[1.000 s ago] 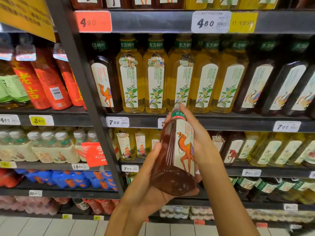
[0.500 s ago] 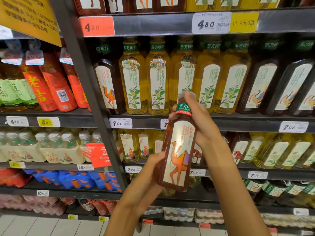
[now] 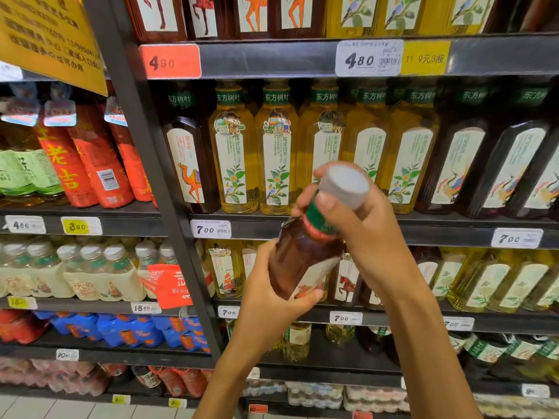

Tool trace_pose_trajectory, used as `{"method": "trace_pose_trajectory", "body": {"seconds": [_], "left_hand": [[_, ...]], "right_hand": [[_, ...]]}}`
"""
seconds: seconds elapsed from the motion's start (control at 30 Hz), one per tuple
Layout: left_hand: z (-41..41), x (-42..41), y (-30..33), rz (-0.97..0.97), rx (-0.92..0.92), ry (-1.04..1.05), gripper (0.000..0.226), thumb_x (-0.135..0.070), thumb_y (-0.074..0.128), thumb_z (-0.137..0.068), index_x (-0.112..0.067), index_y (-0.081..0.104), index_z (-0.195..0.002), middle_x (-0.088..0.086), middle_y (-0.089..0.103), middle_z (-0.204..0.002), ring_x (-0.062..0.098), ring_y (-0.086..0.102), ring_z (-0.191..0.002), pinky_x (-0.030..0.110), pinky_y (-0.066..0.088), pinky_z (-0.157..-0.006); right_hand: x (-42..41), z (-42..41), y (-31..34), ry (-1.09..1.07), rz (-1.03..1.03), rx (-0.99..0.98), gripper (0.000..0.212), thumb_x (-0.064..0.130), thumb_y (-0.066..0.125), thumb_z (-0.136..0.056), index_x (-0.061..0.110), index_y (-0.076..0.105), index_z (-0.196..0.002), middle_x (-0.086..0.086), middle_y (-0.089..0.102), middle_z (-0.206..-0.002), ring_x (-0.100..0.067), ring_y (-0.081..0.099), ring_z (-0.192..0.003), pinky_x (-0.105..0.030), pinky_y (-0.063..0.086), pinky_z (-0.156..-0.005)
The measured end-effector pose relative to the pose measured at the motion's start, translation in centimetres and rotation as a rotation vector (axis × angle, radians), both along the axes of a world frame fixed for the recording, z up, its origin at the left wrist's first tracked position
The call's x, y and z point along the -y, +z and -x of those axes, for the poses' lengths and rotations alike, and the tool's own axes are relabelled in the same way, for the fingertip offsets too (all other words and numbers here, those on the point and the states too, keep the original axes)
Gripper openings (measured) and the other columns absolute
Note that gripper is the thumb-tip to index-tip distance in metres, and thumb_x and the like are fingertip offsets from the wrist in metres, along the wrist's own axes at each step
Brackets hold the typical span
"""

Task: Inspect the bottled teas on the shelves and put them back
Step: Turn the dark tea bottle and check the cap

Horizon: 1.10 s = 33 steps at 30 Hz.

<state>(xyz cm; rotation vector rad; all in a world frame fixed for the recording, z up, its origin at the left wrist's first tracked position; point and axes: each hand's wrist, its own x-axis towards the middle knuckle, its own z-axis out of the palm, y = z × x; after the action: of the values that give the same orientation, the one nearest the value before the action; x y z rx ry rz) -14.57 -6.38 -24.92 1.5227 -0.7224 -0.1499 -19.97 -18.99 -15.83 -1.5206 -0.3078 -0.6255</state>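
Both forearms come up from the bottom edge, w/ one dark tea bottle (image 3: 302, 261) held between the hands in front of the shelving, tipped so its grey cap (image 3: 344, 186) leans toward the camera and up-right. Left hand (image 3: 272, 294) cups the lower body from the left — fingers wrapped round the base, thumb lying along the side, grasping it. Right hand (image 3: 357, 225) grips the neck at the green band just under the cap, fingers curled around it. The bottle's white label faces down-right; a bit of orange print shows near the base, but the picture on it is prob. too foreshortened to tell.

Behind the hands, the mid shelf (image 3: 438, 228) carries a row of tall bottles: a dark one with a camel label (image 3: 189, 164) at the left end next to the upright post (image 3: 145, 164), then yellow teas with leaf labels (image 3: 233, 158), then dark bottles with bird labels (image 3: 453, 164) to the right. White price tags reading 700 (image 3: 210, 228) sit on the shelf edge. Shelf below holds smaller yellow and dark bottles (image 3: 496, 282).

Left of the post — red-wrapped bottles (image 3: 99, 164) above, shrink-wrapped packs of pale bottles (image 3: 99, 276) under them, blue packs (image 3: 121, 331) lower still. Top shelf has an orange 490 tag (image 3: 170, 62) and a white 480 tag (image 3: 369, 58). A yellow sign (image 3: 51, 37) hangs at upper left.
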Motion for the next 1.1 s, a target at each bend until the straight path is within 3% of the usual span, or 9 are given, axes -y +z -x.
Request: {"method": "trace_pose_trajectory", "body": {"seconds": [0.07, 0.23, 0.47, 0.63, 0.77, 0.87, 0.97, 1.03, 1.1], "left_hand": [[-0.6, 0.3, 0.5, 0.069, 0.044, 0.029, 0.070, -0.008, 0.081, -0.059, -0.028, 0.048, -0.117, -0.001, 0.062, -0.112, 0.009, 0.063, -0.104, 0.025, 0.055, -0.084], [-1.4, 0.3, 1.0, 0.126, 0.108, 0.052, 0.069, -0.003, 0.079, -0.061, -0.031, 0.048, -0.116, 0.003, 0.060, -0.112, 0.008, 0.062, -0.103, 0.021, 0.053, -0.083], [-2.0, -1.9, 0.6, -0.071, 0.038, -0.193, 0.065, -0.016, 0.087, -0.061, -0.036, 0.054, -0.114, -0.012, 0.068, -0.109, 0.005, 0.065, -0.102, 0.015, 0.052, -0.078], [-1.0, -2.5, 0.5, -0.134, -0.083, -0.331, 0.050, -0.035, 0.082, -0.057, -0.055, 0.060, -0.097, -0.022, 0.071, -0.100, -0.001, 0.067, -0.094, 0.011, 0.051, -0.072], [-0.2, -2.2, -0.1, -0.078, -0.224, -0.396, 0.051, -0.037, 0.073, -0.065, -0.036, 0.051, -0.111, -0.029, 0.069, -0.102, -0.007, 0.065, -0.096, 0.007, 0.050, -0.073], [-0.3, -1.6, -0.3, -0.011, -0.325, -0.268, 0.058, -0.053, 0.069, -0.063, -0.043, 0.052, -0.118, -0.024, 0.068, -0.108, -0.002, 0.063, -0.104, 0.016, 0.052, -0.078], [-0.4, -1.3, 0.0, 0.043, -0.347, -0.196, 0.052, -0.071, 0.066, -0.058, -0.051, 0.064, -0.106, -0.011, 0.070, -0.111, 0.007, 0.066, -0.104, 0.024, 0.055, -0.080], [-0.3, -1.0, -0.3, 0.102, -0.463, -0.199, 0.079, -0.079, 0.068, -0.051, -0.033, 0.065, -0.116, 0.011, 0.065, -0.119, 0.023, 0.066, -0.104, 0.035, 0.056, -0.082], [-0.1, -0.9, -0.3, 0.229, -0.616, -0.336, 0.090, -0.075, 0.069, -0.060, -0.009, 0.062, -0.121, 0.024, 0.066, -0.110, 0.033, 0.069, -0.088, 0.039, 0.057, -0.071]], "right_hand": [[-0.6, 0.8, -0.1, 0.060, 0.099, 0.084, 0.028, 0.019, 0.067, -0.078, 0.017, 0.055, -0.103, 0.002, 0.067, -0.088, -0.020, 0.065, -0.089, -0.032, 0.051, -0.083], [-1.2, 1.2, -0.4, 0.142, 0.222, 0.156, 0.031, -0.003, 0.068, -0.077, 0.013, 0.055, -0.098, -0.007, 0.061, -0.092, -0.022, 0.060, -0.090, -0.033, 0.047, -0.085], [-0.3, -0.3, 0.5, 0.139, 0.064, 0.121, 0.026, 0.019, 0.068, -0.078, 0.021, 0.058, -0.101, 0.001, 0.067, -0.086, -0.023, 0.065, -0.083, -0.033, 0.051, -0.079], [0.2, -1.7, 1.0, 0.339, -0.083, -0.009, 0.043, 0.045, 0.071, -0.078, 0.017, 0.056, -0.107, -0.004, 0.071, -0.084, -0.022, 0.070, -0.073, -0.030, 0.054, -0.072], [0.0, -2.6, 0.9, 0.175, -0.145, -0.095, 0.031, 0.037, 0.069, -0.084, 0.013, 0.057, -0.101, -0.003, 0.065, -0.074, -0.019, 0.065, -0.063, -0.029, 0.054, -0.062], [0.2, -3.0, 1.1, 0.028, -0.255, -0.106, 0.030, 0.038, 0.063, -0.086, 0.014, 0.056, -0.103, -0.003, 0.065, -0.074, -0.016, 0.065, -0.064, -0.025, 0.054, -0.061], [0.6, -3.1, 1.3, 0.014, -0.365, -0.114, 0.042, 0.046, 0.058, -0.079, 0.013, 0.056, -0.106, -0.004, 0.069, -0.077, -0.016, 0.068, -0.067, -0.024, 0.055, -0.062], [1.0, -3.2, 1.4, 0.069, -0.369, -0.137, 0.048, 0.048, 0.054, -0.081, 0.012, 0.057, -0.113, -0.007, 0.072, -0.084, -0.019, 0.070, -0.074, -0.029, 0.058, -0.069], [1.3, -3.4, 1.5, 0.124, -0.344, -0.164, 0.052, 0.047, 0.050, -0.084, 0.011, 0.054, -0.122, -0.010, 0.072, -0.091, -0.021, 0.070, -0.080, -0.034, 0.057, -0.076]]}}
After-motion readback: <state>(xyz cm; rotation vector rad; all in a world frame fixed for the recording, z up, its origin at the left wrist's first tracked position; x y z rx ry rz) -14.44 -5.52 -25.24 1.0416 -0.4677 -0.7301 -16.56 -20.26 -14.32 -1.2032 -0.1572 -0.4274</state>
